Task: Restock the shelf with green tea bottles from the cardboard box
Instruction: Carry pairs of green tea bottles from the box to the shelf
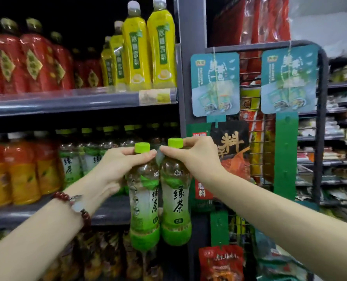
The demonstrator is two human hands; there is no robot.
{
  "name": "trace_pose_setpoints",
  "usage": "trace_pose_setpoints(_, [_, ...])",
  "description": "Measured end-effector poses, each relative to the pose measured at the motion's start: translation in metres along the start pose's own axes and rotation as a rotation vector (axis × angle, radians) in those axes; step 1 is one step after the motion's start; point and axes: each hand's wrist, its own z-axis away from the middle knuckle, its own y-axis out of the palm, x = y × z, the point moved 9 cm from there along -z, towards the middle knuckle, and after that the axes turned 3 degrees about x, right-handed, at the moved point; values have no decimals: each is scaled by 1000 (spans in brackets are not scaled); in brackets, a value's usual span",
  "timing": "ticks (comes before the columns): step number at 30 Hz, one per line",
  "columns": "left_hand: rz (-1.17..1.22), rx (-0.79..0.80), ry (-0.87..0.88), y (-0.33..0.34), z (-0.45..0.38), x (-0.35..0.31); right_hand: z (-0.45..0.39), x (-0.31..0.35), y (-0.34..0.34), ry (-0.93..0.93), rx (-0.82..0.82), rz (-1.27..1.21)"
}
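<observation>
Two green tea bottles with light green caps hang upright side by side in front of the middle shelf (107, 211). My left hand (115, 167) grips the neck of the left bottle (145, 207). My right hand (197, 157) grips the neck of the right bottle (176, 203). The two bottles touch each other. Behind them, several more green tea bottles (71, 159) stand in rows on the middle shelf. The cardboard box is out of sight.
Orange drink bottles (22, 169) fill the middle shelf's left. Red bottles (32, 57) and yellow bottles (148, 49) stand on the upper shelf. A grey upright post (191, 37) borders the shelf on the right, with a wire rack (320, 118) of hanging snack packets beyond it.
</observation>
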Motion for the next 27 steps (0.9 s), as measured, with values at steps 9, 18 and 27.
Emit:
trace_pose_setpoints(9, [61, -31, 132, -25, -20, -40, -27, 45, 14, -116, -54, 0])
trace_pose_setpoints(18, [98, 29, 252, -40, -54, -38, -42, 34, 30, -91, -208, 101])
trace_pose_setpoints(27, [84, 121, 253, -47, -80, -15, -45, 21, 47, -87, -244, 195])
